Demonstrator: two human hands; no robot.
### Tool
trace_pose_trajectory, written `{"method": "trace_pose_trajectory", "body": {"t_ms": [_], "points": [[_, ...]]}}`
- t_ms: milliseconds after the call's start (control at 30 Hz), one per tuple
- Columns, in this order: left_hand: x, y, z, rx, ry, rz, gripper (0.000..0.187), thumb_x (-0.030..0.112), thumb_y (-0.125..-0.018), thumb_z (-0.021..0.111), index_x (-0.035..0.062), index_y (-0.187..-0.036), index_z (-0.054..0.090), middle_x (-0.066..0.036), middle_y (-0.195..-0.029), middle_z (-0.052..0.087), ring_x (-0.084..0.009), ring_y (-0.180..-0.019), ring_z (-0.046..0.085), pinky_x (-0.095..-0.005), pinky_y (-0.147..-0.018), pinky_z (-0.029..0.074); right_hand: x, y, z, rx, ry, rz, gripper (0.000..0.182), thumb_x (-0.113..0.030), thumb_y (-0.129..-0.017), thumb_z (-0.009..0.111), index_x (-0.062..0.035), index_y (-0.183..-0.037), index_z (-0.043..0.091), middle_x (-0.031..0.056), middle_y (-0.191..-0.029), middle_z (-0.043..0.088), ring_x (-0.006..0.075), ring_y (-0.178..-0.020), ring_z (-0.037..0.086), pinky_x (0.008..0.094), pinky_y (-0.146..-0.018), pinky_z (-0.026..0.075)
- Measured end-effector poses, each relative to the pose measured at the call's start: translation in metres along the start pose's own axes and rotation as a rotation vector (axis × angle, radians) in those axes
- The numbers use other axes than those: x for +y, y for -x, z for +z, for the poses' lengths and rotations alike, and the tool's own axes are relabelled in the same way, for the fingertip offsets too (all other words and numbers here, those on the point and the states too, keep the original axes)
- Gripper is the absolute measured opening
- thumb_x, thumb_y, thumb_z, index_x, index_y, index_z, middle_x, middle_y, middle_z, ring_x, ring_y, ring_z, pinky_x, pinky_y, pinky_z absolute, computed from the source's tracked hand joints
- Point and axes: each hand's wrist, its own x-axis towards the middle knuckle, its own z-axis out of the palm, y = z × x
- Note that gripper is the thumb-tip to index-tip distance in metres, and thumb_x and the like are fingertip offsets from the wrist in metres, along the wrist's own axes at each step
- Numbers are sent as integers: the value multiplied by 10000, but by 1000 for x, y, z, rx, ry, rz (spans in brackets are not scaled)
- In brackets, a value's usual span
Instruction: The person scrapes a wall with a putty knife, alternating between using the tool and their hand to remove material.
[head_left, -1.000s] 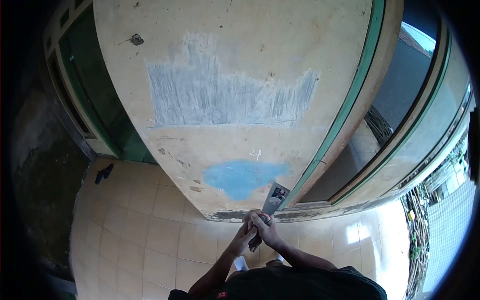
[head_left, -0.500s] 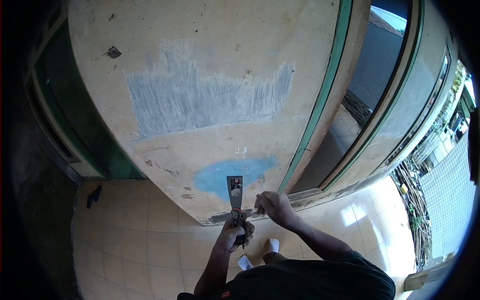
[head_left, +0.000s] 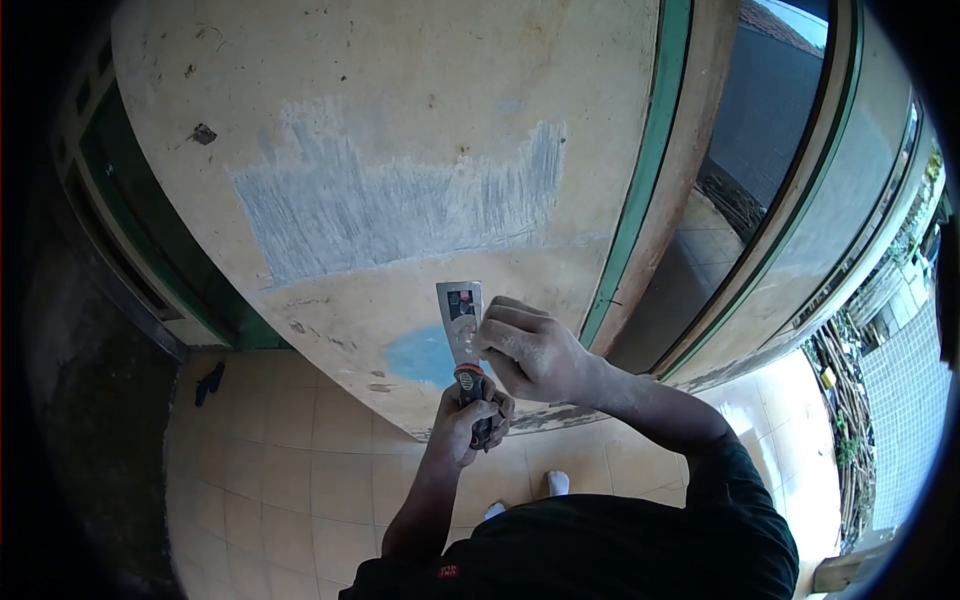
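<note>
A putty knife (head_left: 462, 325) stands upright in front of the wall, its wide metal blade pointing up. My left hand (head_left: 470, 425) is wrapped round its dark handle with red trim. Close beside the blade, on its right side, is my right hand (head_left: 535, 350), fingers curled together and knuckles dusted with pale powder. Its fingertips are at the blade's edge; what they hold, if anything, is hidden. Behind the blade, the wall (head_left: 400, 60) carries a blue patch (head_left: 415, 355), partly covered by my hands.
Higher on the wall is a scratched grey-white patch (head_left: 400, 205). Right of it runs a green-edged frame (head_left: 655, 120) beside a window. A green door (head_left: 150, 190) stands at left. Dark footwear (head_left: 209, 384) lies on the tiled floor (head_left: 270, 460). Bundled sticks (head_left: 850, 430) are at far right.
Both hands and the putty knife have risen in view. My right hand has come up closer to the camera and beside the blade. The camera view has shifted slightly.
</note>
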Motion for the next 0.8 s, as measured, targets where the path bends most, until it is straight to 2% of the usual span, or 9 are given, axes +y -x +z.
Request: {"method": "trace_pose_trajectory", "body": {"t_ms": [67,100,200,267,400,433,533,633,800], "points": [[-3,-9,2,-30,-72,14,114,16,-755,543,37,-855,493,-140,-727,569,-145,-453,497,-244,-364,371,4,-12,-1,-3,172,-326,135,48,-677,598,-39,-740,516,77,-792,538,230,-814,565,372,-728,490],[-5,-14,5,-10,-131,3,135,48,-757,551,16,-883,519,-134,-736,575,-145,-460,497,-244,-372,374,4,-18,-1,2,167,-324,135,48,-677,598,-39,-740,516,77,-792,538,230,-814,565,372,-728,490],[-10,-23,19,13,-170,-26,164,70,-758,551,-4,-904,544,-134,-743,585,-142,-466,496,-247,-381,383,11,-27,-1,-43,217,-502,149,-47,-663,654,-59,-753,536,54,-837,545,207,-917,562,378,-897,483],[-11,-27,25,15,-151,-35,153,61,-758,542,-3,-897,542,-140,-742,589,-140,-465,495,-250,-381,388,21,-30,1,-273,303,-580,146,-97,-674,655,-61,-759,541,41,-807,542,200,-934,564,362,-975,463],[-13,-38,27,-89,-166,3,106,24,-759,514,4,-862,532,-173,-755,595,-162,-454,495,-259,-378,402,29,-42,-8,-475,516,-496,147,-164,-721,642,-75,-727,525,27,-714,546,161,-797,624,329,-743,521],[-13,-42,27,-118,-149,29,88,13,-761,507,6,-847,526,-185,-757,597,-173,-446,499,-262,-371,401,38,-45,-8,-459,532,-517,152,-177,-740,633,-70,-721,527,35,-659,546,166,-648,631,343,-605,508],[-8,-46,36,-102,-134,-16,58,23,-783,524,3,-837,520,-194,-742,596,-197,-422,509,-270,-349,387,44,-50,-13,-540,562,-386,138,-171,-781,600,-61,-726,537,44,-591,541,192,-577,623,348,-563,501],[-2,-48,36,-82,-91,-24,95,7,-804,533,-16,-896,526,-173,-709,598,-169,-392,495,-259,-330,355,45,-50,-16,-602,642,-405,161,-187,-813,577,-55,-728,541,48,-542,554,207,-550,624,342,-539,490],[0,-53,37,-6,-128,-2,92,28,-813,550,-10,-894,528,-163,-720,602,-164,-400,499,-255,-332,355,46,-51,-14,-659,635,-368,146,-191,-813,564,-59,-754,589,65,-594,606,220,-632,651,346,-574,504]]}}
